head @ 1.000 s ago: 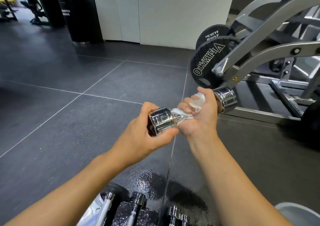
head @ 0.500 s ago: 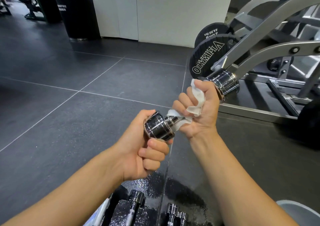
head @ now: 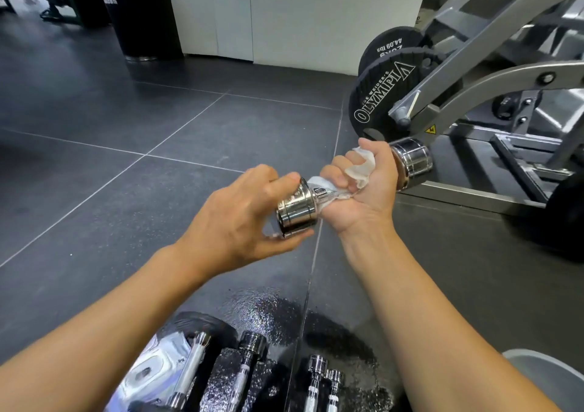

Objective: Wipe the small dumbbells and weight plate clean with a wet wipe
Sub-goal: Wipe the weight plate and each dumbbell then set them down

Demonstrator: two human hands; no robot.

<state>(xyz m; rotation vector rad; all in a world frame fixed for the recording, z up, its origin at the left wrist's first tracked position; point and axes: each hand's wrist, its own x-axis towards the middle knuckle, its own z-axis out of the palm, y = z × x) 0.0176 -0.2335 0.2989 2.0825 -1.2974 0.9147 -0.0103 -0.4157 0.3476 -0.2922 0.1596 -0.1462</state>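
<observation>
Head view, right hand (head: 363,190) gripping wet wipe (head: 357,171) around chrome dumbbell (head: 297,209), left hand (head: 243,219) cupping its end, weight plate (head: 379,102) behind

Both forearms bare, no sleeves; left hand (head: 240,219), right hand (head: 363,190) ungloved.

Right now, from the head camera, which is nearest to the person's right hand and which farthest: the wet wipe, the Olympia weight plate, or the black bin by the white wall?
1. Wet wipe: inside the right hand.
2. Olympia weight plate: just beyond, on the machine.
3. Black bin: far left, by the wall.
</observation>
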